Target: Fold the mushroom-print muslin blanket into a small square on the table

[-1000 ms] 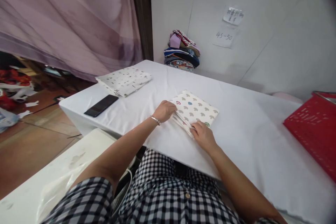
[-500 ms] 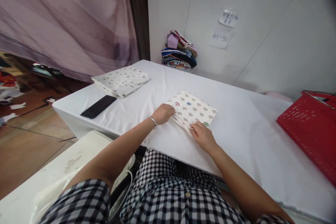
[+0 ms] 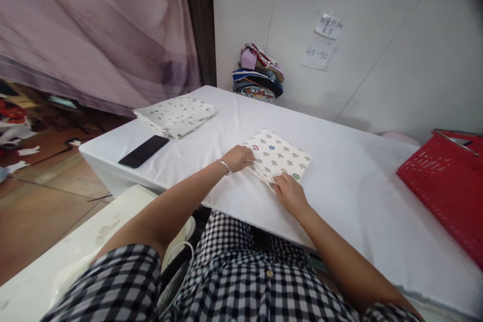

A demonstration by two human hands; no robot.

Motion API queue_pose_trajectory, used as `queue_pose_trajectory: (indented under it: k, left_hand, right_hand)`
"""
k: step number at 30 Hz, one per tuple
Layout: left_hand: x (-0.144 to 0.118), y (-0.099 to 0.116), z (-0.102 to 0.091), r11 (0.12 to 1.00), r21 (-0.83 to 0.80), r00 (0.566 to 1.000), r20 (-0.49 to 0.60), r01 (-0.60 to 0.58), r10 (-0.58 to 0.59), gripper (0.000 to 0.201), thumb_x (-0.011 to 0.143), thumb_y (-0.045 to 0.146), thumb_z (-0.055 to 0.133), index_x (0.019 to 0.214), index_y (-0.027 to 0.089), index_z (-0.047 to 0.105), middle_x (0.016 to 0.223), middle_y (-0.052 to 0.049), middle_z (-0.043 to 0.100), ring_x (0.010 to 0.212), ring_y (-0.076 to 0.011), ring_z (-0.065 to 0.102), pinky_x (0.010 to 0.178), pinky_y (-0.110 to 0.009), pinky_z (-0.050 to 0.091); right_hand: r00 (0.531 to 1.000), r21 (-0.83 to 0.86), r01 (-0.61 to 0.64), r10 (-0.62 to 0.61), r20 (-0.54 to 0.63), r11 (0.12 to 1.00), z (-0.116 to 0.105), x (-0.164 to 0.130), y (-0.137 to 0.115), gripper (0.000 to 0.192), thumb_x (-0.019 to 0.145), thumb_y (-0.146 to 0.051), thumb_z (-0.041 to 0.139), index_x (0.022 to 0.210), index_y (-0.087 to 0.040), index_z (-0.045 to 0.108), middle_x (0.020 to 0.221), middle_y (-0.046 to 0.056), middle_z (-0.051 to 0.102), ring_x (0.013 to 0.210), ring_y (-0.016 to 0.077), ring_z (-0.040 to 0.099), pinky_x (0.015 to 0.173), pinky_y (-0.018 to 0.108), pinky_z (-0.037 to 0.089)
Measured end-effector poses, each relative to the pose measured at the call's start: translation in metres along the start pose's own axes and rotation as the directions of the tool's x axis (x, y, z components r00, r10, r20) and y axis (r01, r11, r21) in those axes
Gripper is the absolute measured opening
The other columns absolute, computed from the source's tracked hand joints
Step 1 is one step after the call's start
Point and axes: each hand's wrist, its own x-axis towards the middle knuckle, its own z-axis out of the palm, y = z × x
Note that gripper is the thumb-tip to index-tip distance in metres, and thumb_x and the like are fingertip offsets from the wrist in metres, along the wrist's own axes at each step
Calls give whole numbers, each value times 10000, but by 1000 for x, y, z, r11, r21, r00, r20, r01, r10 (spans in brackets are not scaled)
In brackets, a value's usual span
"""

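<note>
A folded cloth printed with small mushroom shapes (image 3: 278, 157) lies on the white-covered table (image 3: 339, 196), near its front edge and roughly midway along it. The left hand (image 3: 237, 157) rests at the cloth's left corner, fingers curled and pinching the layered edge there. The right hand (image 3: 290, 193) sits at the cloth's near corner, fingers bent down onto the layered edge and gripping it. So the cloth lies just beyond and between the 2 hands, touching both. A silver bracelet (image 3: 225, 165) circles the left wrist.

Toward the table's left end lie a second folded patterned cloth (image 3: 175, 115) and, nearer the front edge, a black phone (image 3: 144, 151). A stack of coloured fabrics (image 3: 258, 73) sits at the far edge against the wall. A red basket (image 3: 447, 183) stands at the right end.
</note>
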Motion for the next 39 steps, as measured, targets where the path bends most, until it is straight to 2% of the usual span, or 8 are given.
queue_pose_trajectory:
  k: [6,12,15,18,21,25,32,39]
  left_hand:
    - [-3,-1,0,999,-13,999,-19,-37,37,238,819,214,551,1036,221,649,1111,-44,641,1049,-194,560,912,-354,388]
    - [0,4,6,998,69,997,-74,-14,19,155,838,167,489,887,171,636,941,-59,657,931,-191,575,843,-345,404]
    - [-3,7,10,995,93,994,-109,-19,29,159,822,136,473,881,162,619,933,-67,647,909,-190,569,824,-339,407]
    - [-8,5,10,997,65,989,-135,-45,53,169,787,134,496,909,167,608,966,-67,640,938,-189,563,833,-334,409]
    - [-13,-3,6,998,32,986,-152,-60,64,209,765,201,561,968,178,604,1044,-71,632,1010,-201,552,900,-356,385]
    - [-14,0,6,1000,31,986,-169,3,2,197,793,288,584,955,180,610,1026,-67,637,993,-203,558,925,-384,361]
    - [-7,69,31,995,-18,979,-184,-94,89,188,871,263,505,1018,200,604,1015,-51,640,964,-192,544,881,-370,386]
    - [-12,60,26,999,51,989,-146,-12,20,266,867,202,500,1119,210,586,1065,-47,609,1017,-184,528,850,-337,409]
  right_hand:
    - [997,39,-13,16,-77,999,-4,3,9,176,904,-176,422,943,-183,593,957,65,583,893,178,528,716,266,384]
    - [994,-36,93,-95,-49,995,0,0,5,176,892,-143,428,894,-173,601,872,73,575,832,186,507,703,282,375]
    - [992,-44,108,-110,-55,993,1,-6,1,144,881,-218,492,962,-166,599,937,87,576,866,209,497,734,309,388]
    - [991,-59,102,-107,-83,993,6,-13,-3,277,849,-290,559,1092,-156,571,1042,107,572,912,234,487,753,336,400]
    - [983,-100,98,-112,-146,990,14,-17,-3,292,856,-178,513,1143,-151,559,1042,115,583,909,231,488,748,338,401]
    - [957,-136,171,-198,-214,976,20,-14,26,288,863,-73,418,1056,-155,616,986,100,606,850,204,497,722,313,389]
    - [988,-158,39,-62,-140,987,9,-24,125,266,828,-61,421,944,-159,639,938,84,618,845,198,516,717,301,378]
    - [985,-100,72,-86,-148,992,13,-46,112,222,867,-144,414,917,-157,630,948,90,610,849,196,525,741,308,392]
